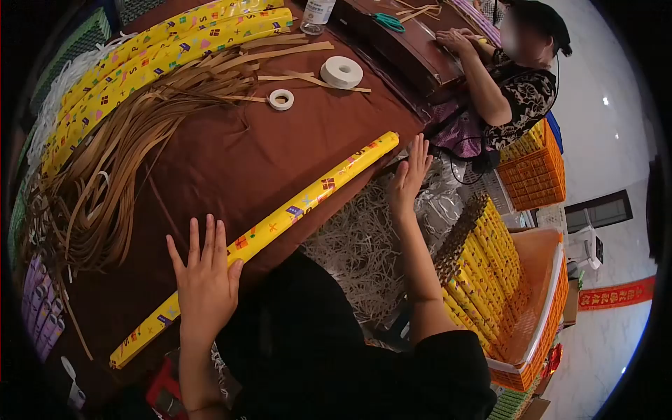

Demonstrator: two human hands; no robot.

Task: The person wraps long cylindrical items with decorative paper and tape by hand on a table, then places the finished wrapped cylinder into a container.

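Observation:
A long, thin roll in yellow printed wrapping (pixel 280 225) lies slantwise along the near edge of the brown-covered table (pixel 203 171). My left hand (pixel 205 273) rests over its lower part, palm down, with fingers outstretched. My right hand (pixel 410 178) is by the roll's far end, fingers straight and nothing held; whether it touches the roll I cannot tell. Beyond the roll are a small tape ring (pixel 281 100) and a thicker white tape roll (pixel 341 72). A bundle of brown strips (pixel 133 150) spreads at the left.
Yellow printed sheets (pixel 175 52) lie at the back left. Scissors with teal handles (pixel 389 22) and a clear bottle (pixel 316 17) are at the far side, near another person (pixel 518 91). An orange crate (pixel 553 308) of similar rolls stands right, beside shredded strips (pixel 360 241).

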